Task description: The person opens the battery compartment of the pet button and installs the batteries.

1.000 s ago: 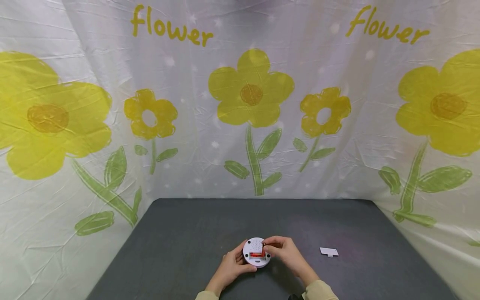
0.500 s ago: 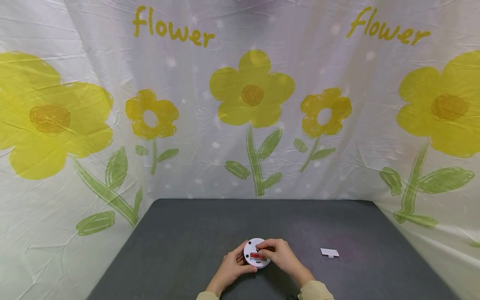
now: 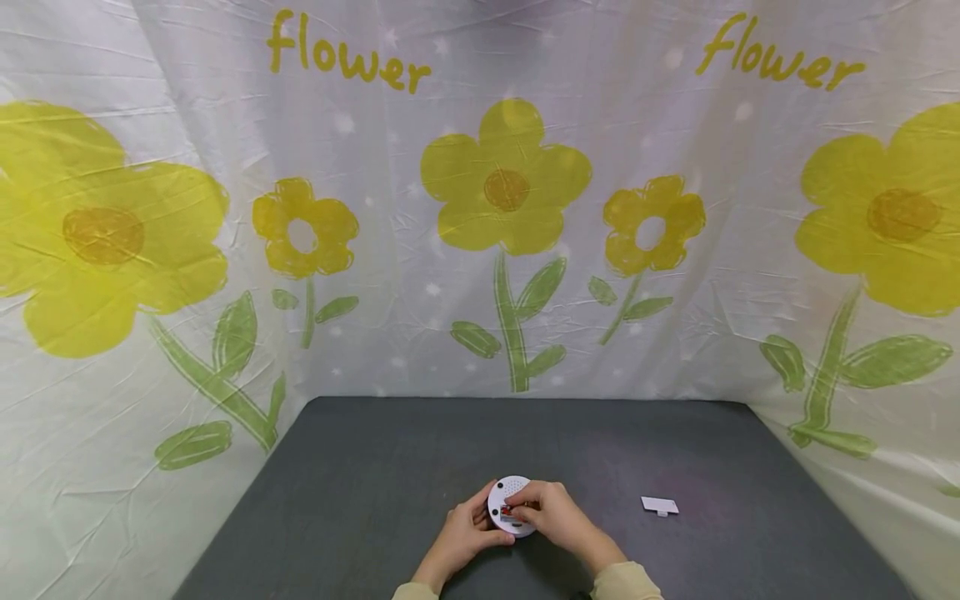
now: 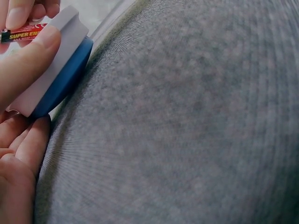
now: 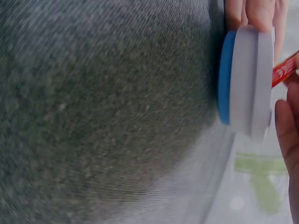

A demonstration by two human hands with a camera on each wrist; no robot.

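My left hand (image 3: 463, 533) grips a round white device (image 3: 514, 485) by its left edge, thumb on the near rim and fingers around the far side. Its underside faces up, with small black feet, a grid of holes and a battery compartment; the right wrist view shows a blue layer (image 5: 225, 79) on its other side. Thumb and fingertips of my right hand (image 3: 557, 515) pinch a red battery (image 5: 284, 71) at the compartment. The battery is tilted, one end against the device. My right fingers hide most of the compartment in the head view.
A small white battery cover (image 3: 660, 505) with a tab lies on the dark grey table (image 3: 375, 467), right of my hands. A white curtain (image 3: 390, 250) printed with yellow flowers stands behind and beside the table.
My right hand has moved left across the device with the red battery, from the compartment's right end toward its left. My left hand and the device have stayed put.
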